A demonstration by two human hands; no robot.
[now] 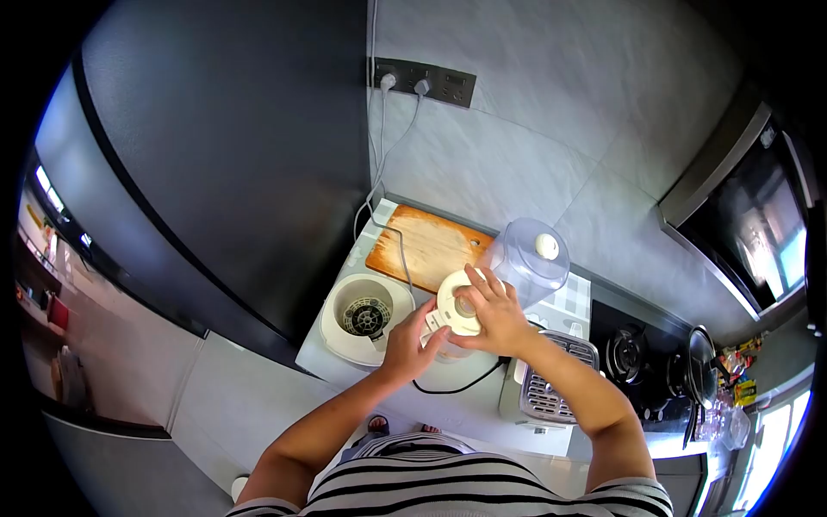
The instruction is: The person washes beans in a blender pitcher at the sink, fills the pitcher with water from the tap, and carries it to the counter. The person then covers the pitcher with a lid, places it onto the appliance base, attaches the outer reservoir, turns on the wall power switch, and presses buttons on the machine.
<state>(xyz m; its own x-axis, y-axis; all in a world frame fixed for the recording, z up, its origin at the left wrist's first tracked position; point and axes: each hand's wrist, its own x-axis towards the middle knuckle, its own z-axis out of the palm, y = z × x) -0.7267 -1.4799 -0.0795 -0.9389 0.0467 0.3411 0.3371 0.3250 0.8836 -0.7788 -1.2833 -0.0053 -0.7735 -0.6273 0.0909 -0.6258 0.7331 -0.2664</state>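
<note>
Between my hands is a round cream lid [448, 303] with a clear cap at its centre, sitting on what looks like a see-through jar mostly hidden beneath it. My left hand [407, 345] grips the near left side, its thumb and fingers around a cream tab at the lid's edge. From above and the right, my right hand [493, 312] is closed over the lid's rim. Just left of them stands a round cream appliance base [330, 330], with a dark vented disc down inside its open top.
Behind lies a wooden cutting board [422, 246], beside a large clear domed cover [521, 258] with a white knob. A slatted metal-topped appliance [556, 388] is near my right forearm, then a gas stove [633, 353]. Cords run to a wall socket [431, 84]. A dark tall cabinet [233, 155] borders the left.
</note>
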